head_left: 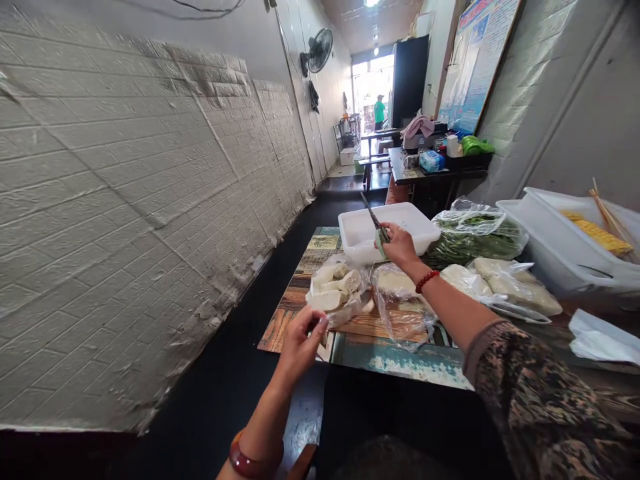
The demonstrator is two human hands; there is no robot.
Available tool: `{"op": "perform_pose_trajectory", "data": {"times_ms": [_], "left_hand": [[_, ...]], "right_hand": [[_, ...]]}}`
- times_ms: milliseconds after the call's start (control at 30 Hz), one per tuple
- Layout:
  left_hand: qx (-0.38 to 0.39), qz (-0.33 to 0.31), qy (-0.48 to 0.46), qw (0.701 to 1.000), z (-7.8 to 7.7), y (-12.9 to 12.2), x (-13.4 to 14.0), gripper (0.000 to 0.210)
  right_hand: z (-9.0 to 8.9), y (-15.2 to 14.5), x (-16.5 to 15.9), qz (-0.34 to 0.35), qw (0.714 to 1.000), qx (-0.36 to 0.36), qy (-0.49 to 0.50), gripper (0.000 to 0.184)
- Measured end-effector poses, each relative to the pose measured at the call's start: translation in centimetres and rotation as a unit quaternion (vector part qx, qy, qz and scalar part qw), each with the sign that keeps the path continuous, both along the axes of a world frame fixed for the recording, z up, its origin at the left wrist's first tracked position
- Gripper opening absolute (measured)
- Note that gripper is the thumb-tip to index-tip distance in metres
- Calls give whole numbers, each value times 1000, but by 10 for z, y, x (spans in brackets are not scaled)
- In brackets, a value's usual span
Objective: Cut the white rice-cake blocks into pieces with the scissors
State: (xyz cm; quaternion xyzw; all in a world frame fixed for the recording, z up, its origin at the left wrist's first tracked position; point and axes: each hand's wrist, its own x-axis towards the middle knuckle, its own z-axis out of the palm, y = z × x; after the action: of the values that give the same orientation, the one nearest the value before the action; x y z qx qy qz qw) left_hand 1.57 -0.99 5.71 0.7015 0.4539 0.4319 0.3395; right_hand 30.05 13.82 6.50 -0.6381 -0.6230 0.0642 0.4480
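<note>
My right hand (399, 245) grips scissors (371, 208) with dark blades pointing up and away and a pale green handle, over the near edge of a white plastic tub (350, 247). My left hand (304, 335) is closed, thumb and fingertips drawn together, beside a clear bag of thick white mushrooms (336, 288); what it pinches, if anything, is too small to make out. Right of that bag lies another clear plastic bag (400, 313) with pale pieces in it. Below my left hand shows a broad metal blade (306, 407) with a wooden handle (303, 461).
On the wood-patterned tabletop (287, 327), a bag of green vegetables (473, 237) and pale bagged food (520, 283) lie to the right. White bins (545, 233) hold yellow food and sticks. A brick-patterned wall (150, 233) runs along the left. A person (379, 112) stands far off.
</note>
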Motion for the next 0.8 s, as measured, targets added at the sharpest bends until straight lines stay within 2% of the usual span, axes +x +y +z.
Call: {"op": "perform_pose_trajectory", "data": {"times_ms": [100,167,233,300,400,433,467,533,567,700,800], "left_hand": [[-20,-3,-45,999,8,0,-3,24],[-8,-28,12,999,5,2,-4,22],[13,-58,111,992,-1,3,-3,17],[46,-51,191,979,-5,-2,1,11],[132,-14,223,966,-2,-18,19,30],[153,-43,220,963,0,-23,29,30],[163,-106,220,956,0,-28,41,28],[134,-276,258,916,-4,-31,65,27],[119,-300,293,900,-10,-28,76,27],[91,-97,471,872,-45,1,105,30],[87,-59,497,861,-63,22,112,28]], "right_hand": [[7,1,9,-3,999,14,34,48],[5,-1,14,2,999,22,49,49],[-2,-6,18,8,998,25,58,45],[-12,-13,24,10,998,23,64,43],[-24,-22,34,2,997,21,71,45],[-27,-25,37,0,997,22,73,45],[-29,-27,39,-1,997,23,78,46],[-33,-31,41,9,995,29,96,49],[-35,-33,42,18,993,34,110,50],[-46,-46,41,42,986,44,153,54],[-56,-54,42,44,982,42,178,57]]}}
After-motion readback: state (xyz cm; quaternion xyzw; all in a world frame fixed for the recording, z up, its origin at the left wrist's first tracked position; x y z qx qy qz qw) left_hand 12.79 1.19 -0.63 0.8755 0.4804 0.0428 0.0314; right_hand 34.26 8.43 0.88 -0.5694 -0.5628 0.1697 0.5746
